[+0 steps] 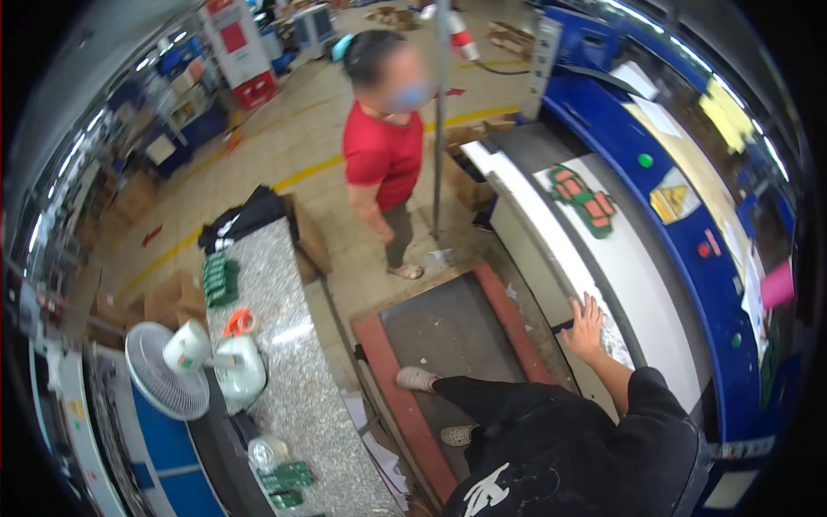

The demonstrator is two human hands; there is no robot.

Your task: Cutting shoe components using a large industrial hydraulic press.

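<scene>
My right hand point(586, 332) rests with its fingers spread on the white front edge point(573, 280) of a long blue machine point(672, 233). Nothing is held in it. Behind that edge runs a pale belt point(663, 302). Green and orange flat pieces point(584, 200) lie in a cluster on the belt, farther off than my hand and apart from it. My left hand is out of the picture.
Left stands a speckled grey counter point(327, 439) with green bundles point(220, 280), an orange tape roll point(239, 322) and a white fan point(168, 370). A person in a red shirt point(385, 142) stands beyond a low red-edged platform point(508, 323), near a metal pole point(439, 129).
</scene>
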